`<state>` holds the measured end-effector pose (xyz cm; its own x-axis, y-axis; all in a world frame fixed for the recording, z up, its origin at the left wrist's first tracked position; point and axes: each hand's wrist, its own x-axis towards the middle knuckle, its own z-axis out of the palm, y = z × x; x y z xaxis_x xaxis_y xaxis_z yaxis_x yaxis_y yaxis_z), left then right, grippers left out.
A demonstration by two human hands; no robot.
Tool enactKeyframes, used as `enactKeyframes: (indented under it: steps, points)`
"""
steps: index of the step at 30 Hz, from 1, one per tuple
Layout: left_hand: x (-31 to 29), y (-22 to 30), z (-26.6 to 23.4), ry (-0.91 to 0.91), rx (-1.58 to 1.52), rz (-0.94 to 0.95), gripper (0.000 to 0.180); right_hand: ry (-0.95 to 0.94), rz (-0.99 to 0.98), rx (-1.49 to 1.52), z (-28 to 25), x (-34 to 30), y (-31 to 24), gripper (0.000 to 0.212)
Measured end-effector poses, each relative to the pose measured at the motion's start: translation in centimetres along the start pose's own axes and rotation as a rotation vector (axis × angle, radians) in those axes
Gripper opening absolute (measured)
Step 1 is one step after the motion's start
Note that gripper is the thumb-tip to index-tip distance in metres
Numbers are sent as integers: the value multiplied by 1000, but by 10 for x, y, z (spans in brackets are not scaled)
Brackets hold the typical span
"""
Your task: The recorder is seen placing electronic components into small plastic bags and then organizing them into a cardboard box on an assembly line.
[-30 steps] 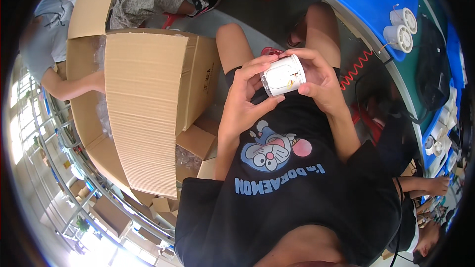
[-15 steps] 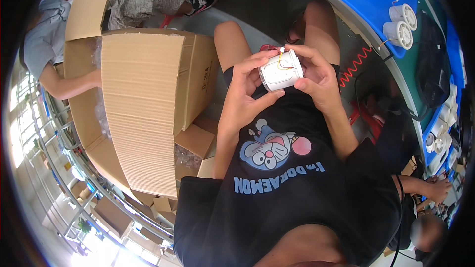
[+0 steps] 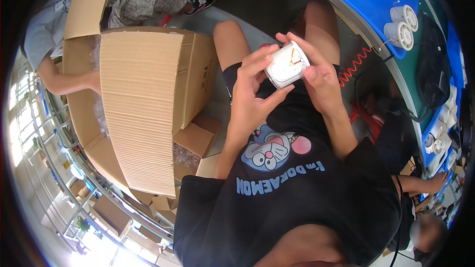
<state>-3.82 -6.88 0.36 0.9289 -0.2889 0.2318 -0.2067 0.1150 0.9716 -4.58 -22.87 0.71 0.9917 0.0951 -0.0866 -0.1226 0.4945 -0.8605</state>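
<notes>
Above my lap I hold a white cylindrical fan unit between both hands, tilted, with thin yellow and orange wires on its upper side. My left hand grips its left end, fingers over the top and thumb along the lower edge. My right hand closes on the right end, with the thumb against the rim. The far side of the unit and some fingertips are hidden.
A large open cardboard box stands at my left, with another person's arm reaching into it. On the right, a blue tray bears two similar white fan units. A red coiled hose hangs beside the table.
The fan unit has turned in my hands and shifted slightly right and up. My right fingers have moved along its top. The loose white connector no longer shows above it.
</notes>
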Motion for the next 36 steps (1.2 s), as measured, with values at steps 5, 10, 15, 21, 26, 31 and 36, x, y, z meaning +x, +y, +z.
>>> enactKeyframes:
  steps: [5, 10, 15, 21, 26, 31, 36]
  points:
    - [-4, -6, 5, -27, 231, 33, 63, -13, -124, -238, 3, 1, 1, 83]
    - [-3, -5, 12, 23, 233, 55, 64, -6, -104, -310, 1, 4, -2, 80]
    - [-3, -7, 14, 39, 251, 77, 64, -3, -132, -319, 0, 5, 0, 77]
    - [-2, -8, 16, 42, 325, 52, 64, 20, -110, -305, -4, 8, 4, 75]
    - [-6, -9, 17, 103, 307, 178, 68, -36, -293, -556, -1, 5, -12, 75]
    - [-4, -6, 21, 132, 208, 132, 64, -32, -311, -617, -2, 4, -17, 76]
    - [8, 17, 20, 128, 63, -222, 55, -95, -156, -473, -18, 5, -19, 74]
